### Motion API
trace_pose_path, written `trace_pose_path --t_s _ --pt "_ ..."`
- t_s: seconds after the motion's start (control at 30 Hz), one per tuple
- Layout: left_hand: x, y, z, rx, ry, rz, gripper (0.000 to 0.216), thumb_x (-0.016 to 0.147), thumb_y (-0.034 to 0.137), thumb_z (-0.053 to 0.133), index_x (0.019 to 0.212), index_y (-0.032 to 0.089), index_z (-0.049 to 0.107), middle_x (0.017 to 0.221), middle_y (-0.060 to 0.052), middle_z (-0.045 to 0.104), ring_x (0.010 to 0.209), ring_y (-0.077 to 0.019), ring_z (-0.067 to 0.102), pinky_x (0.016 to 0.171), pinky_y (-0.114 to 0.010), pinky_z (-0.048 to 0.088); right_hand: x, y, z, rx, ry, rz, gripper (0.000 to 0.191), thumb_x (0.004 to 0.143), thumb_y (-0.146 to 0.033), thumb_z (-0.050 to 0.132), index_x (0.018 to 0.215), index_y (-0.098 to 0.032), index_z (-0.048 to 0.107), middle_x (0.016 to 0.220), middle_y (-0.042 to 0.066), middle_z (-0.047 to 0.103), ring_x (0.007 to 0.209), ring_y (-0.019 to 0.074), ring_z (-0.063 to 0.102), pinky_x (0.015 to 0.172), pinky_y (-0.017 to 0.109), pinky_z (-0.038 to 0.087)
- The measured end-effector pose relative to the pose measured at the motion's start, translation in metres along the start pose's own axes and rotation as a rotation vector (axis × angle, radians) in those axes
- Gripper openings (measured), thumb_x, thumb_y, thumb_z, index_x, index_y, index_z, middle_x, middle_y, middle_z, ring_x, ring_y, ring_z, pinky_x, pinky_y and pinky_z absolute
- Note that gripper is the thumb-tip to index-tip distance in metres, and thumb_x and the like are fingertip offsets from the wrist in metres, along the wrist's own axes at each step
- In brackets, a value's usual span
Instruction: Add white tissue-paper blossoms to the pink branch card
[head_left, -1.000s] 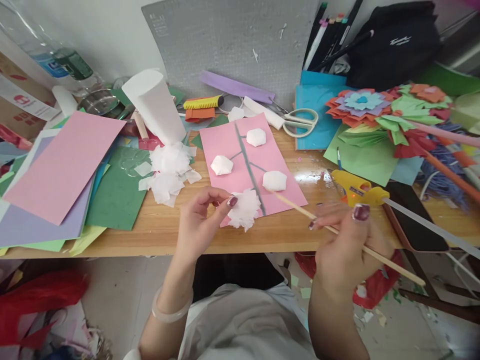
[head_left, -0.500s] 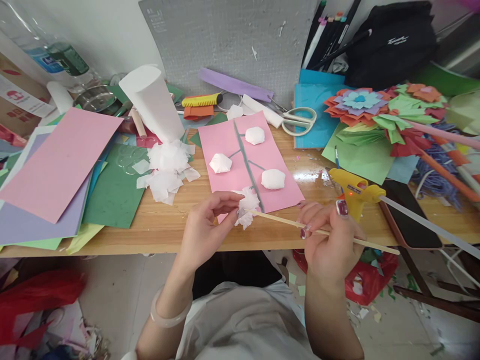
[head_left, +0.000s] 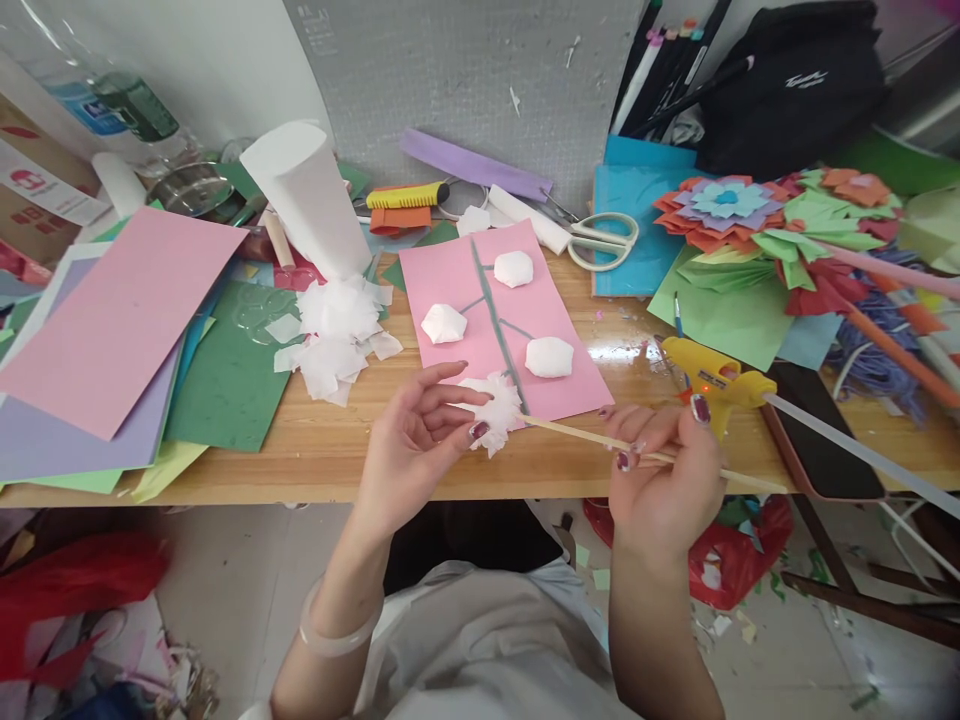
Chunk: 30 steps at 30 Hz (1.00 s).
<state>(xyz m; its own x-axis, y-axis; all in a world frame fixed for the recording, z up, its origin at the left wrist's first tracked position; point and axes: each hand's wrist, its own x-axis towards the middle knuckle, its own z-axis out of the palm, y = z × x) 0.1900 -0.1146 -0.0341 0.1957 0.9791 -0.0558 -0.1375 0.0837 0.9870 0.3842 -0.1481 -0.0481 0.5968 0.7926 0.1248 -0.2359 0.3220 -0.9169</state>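
My right hand (head_left: 664,475) is closed around a thin wooden stick (head_left: 574,430) that slants toward the left. At the stick's far tip sits a ruffled bunch of white tissue paper (head_left: 499,412), over the lower edge of a pink sheet (head_left: 442,265). My left hand (head_left: 412,440) is beside the bunch, fingers apart and curved, the thumb close to or touching its edge. On the pink sheet are a drawn grey-green stem with branches and three puffy white paper pieces (head_left: 549,357). A pile of torn white tissue (head_left: 337,325) lies to the left.
A yellow glue gun (head_left: 720,380) and a phone (head_left: 821,430) lie at the right, below paper flowers (head_left: 724,205). Scissors (head_left: 604,243), a yellow cutter (head_left: 407,196) and a white roll (head_left: 307,200) are at the back. Coloured sheets (head_left: 127,320) cover the left.
My left fingers have spread from their pinch at the white tissue bunch. The right hand still holds the stick, now shifted slightly right. The view has moved a little.
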Motion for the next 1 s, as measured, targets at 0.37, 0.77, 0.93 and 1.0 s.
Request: trace_pose_path --t_s 0.37,0.77,0.93,1.0 --pt "-0.002 -0.0074 0.0017 0.011 0.041 0.035 0.057 0.078 0.02 0.077 0.13 0.021 0.053 0.102 -0.006 0.074 0.083 -0.0135 0.071 0.083 -0.029 0.061 -0.0012 0.0071 -0.0023 -0.013 0.066 0.128 0.048 0.091 -0.04 0.056 0.048 -0.021 0.047 0.041 -0.006 0.042 0.045 0.0099 0.047 0.065 0.029 0.047" --pt "0.0002 -0.0029 0.0067 0.048 -0.004 -0.032 0.051 0.081 0.02 0.071 0.127 0.019 0.051 0.085 -0.002 0.072 0.083 -0.0152 0.072 0.081 -0.03 0.059 -0.0007 0.0073 -0.0015 0.032 -0.012 0.18 0.049 0.09 -0.039 0.057 0.046 -0.021 0.049 0.038 -0.005 0.041 0.044 0.0099 0.045 0.06 0.027 0.044" --pt "0.0026 -0.0007 0.0063 0.04 -0.088 -0.023 0.043 0.087 0.022 0.064 0.127 0.019 0.048 0.088 -0.004 0.073 0.086 -0.0162 0.072 0.081 -0.031 0.057 0.0023 0.0085 0.0008 0.024 -0.028 0.146 0.049 0.092 -0.039 0.056 0.046 -0.021 0.051 0.039 -0.005 0.041 0.043 0.0102 0.043 0.054 0.028 0.04" --pt "0.0027 0.0003 0.0056 0.049 -0.11 -0.011 0.043 0.087 0.02 0.063 0.127 0.019 0.047 0.09 -0.005 0.074 0.089 -0.0167 0.072 0.083 -0.031 0.056 0.0032 0.0083 0.0024 0.007 -0.024 0.121 0.05 0.093 -0.037 0.056 0.046 -0.021 0.052 0.039 -0.005 0.041 0.042 0.0102 0.042 0.054 0.029 0.039"
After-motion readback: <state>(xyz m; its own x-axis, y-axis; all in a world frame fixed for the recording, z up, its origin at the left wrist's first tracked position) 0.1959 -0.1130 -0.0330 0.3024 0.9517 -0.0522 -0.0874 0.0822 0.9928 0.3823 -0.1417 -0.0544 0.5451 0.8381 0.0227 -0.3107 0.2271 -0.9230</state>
